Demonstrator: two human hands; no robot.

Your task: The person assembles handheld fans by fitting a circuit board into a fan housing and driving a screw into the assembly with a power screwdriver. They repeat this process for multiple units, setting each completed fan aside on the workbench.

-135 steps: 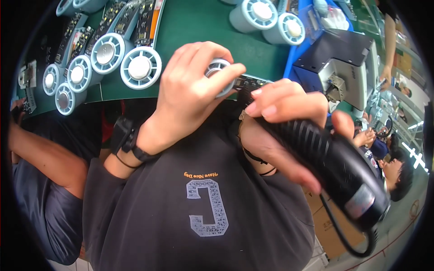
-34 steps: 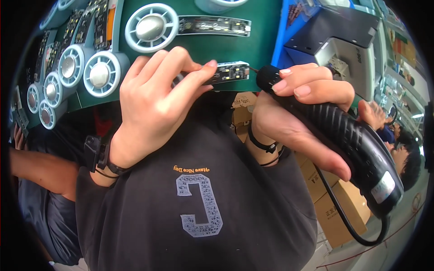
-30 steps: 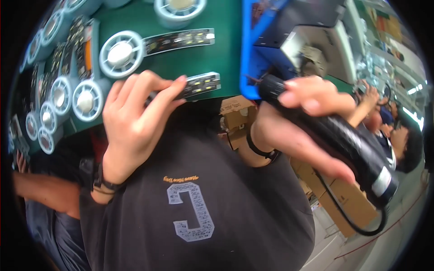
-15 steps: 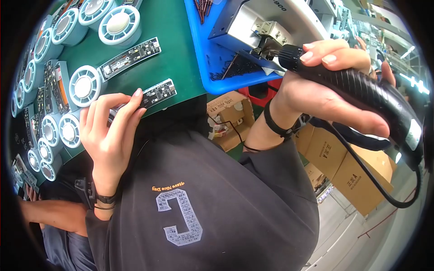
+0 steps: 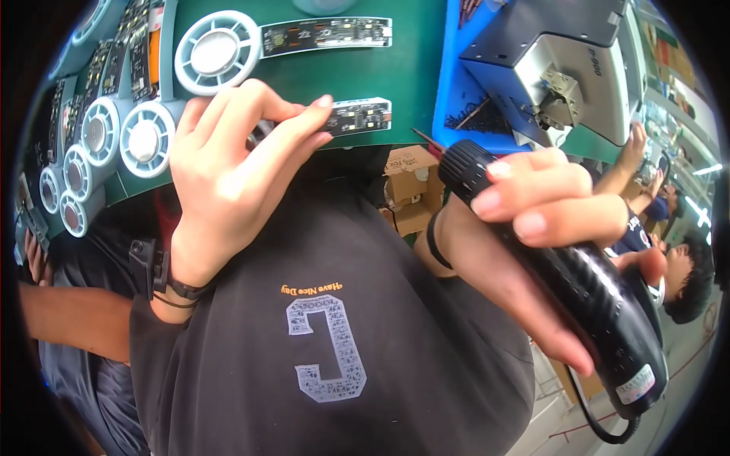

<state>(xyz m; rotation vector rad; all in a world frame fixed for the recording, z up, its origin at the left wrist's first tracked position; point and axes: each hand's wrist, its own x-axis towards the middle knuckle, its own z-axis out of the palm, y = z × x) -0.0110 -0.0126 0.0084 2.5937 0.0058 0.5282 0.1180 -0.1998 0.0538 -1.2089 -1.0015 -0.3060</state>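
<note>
My left hand (image 5: 228, 163) pinches a narrow light-blue handle with a black circuit board (image 5: 365, 115) near the front edge of the green table; the rest of that piece is hidden behind my fingers. In my right hand (image 5: 532, 201) is a black electric screwdriver (image 5: 601, 304), fingers wrapped round its body and its cord hanging below. Its thin bit (image 5: 427, 138) points up and left, a short way right of the board's end and apart from it. Beyond the held piece lies a light-blue fan-like unit (image 5: 247, 30), with a round spoked head and an open board-filled handle.
A grey and silver screw feeder (image 5: 532, 68) stands in a blue tray (image 5: 450, 114) with dark screws (image 5: 475, 118) in it. Several similar round-headed units (image 5: 144, 140) line the left. A cardboard box (image 5: 414, 186) sits below the table edge. Other people are at both sides.
The screwdriver has come away from the screw feeder, toward the circuit board's end. My view has shifted, so the table and feeder sit farther right. My left hand keeps its pinch on the handle.
</note>
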